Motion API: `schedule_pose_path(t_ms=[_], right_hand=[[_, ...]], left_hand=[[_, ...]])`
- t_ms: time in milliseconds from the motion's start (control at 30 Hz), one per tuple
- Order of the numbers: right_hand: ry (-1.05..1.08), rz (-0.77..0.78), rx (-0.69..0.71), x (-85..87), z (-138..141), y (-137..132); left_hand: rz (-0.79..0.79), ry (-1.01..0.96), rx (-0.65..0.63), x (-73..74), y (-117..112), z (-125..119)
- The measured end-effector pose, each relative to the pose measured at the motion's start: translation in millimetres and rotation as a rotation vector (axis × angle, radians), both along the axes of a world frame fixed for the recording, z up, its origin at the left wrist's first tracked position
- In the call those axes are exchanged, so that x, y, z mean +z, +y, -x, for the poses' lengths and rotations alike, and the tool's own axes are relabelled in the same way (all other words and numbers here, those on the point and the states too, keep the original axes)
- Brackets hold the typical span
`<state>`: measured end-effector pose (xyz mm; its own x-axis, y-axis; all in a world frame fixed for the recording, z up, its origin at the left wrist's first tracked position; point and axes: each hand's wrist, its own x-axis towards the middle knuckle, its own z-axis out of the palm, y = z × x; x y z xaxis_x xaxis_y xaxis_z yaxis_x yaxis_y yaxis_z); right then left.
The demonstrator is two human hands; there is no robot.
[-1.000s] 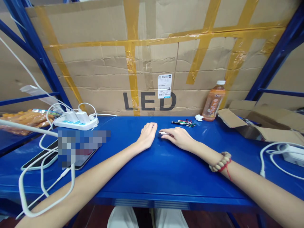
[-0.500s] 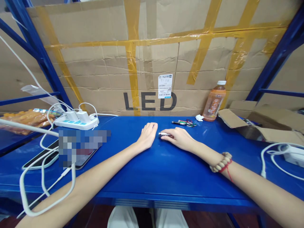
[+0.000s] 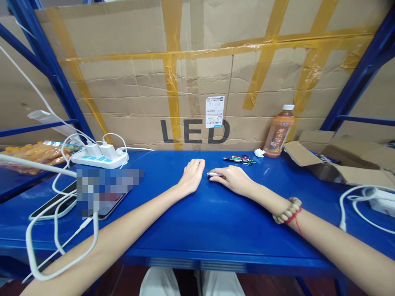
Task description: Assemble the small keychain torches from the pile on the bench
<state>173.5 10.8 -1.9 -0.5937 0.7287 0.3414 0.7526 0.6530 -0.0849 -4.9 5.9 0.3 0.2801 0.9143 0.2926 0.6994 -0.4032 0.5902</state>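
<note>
In the head view my right hand (image 3: 233, 179) rests on the blue tabletop (image 3: 210, 222), thumb and fingers closed around a pen (image 3: 212, 174). Only the pen's white and silver end sticks out to the left; the rest is hidden in the hand. Just left of it, my left hand (image 3: 191, 176) lies on the tabletop with its fingers stretched forward, holding nothing. A small gap separates the pen's end from the left hand. Behind the right hand lie several pens (image 3: 239, 160) in a loose bunch.
A drink bottle (image 3: 278, 131) and crumpled tissue (image 3: 259, 153) stand at the back, near an open cardboard box (image 3: 358, 174). At left are a power strip (image 3: 120, 161), white cables (image 3: 27, 246) and a phone (image 3: 66, 211). A large cardboard sheet (image 3: 138, 94) closes off the back.
The pen's exposed end has shifted very slightly to the right, towards the right hand. Both hands stay in place.
</note>
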Motion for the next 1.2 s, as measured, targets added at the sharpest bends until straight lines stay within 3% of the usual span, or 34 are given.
schedule_pose_path(t_ms=[700,1200], right_hand=[[0.029,0.047,-0.030,2.2,1.1,-3.7],[0.045,0.014,0.035,2.2,0.3,-4.9]], left_hand=[[-0.018,-0.060,0.014,-4.3,3.0,0.3],[-0.006,-0.036,0.023,-0.5,0.6,0.6]])
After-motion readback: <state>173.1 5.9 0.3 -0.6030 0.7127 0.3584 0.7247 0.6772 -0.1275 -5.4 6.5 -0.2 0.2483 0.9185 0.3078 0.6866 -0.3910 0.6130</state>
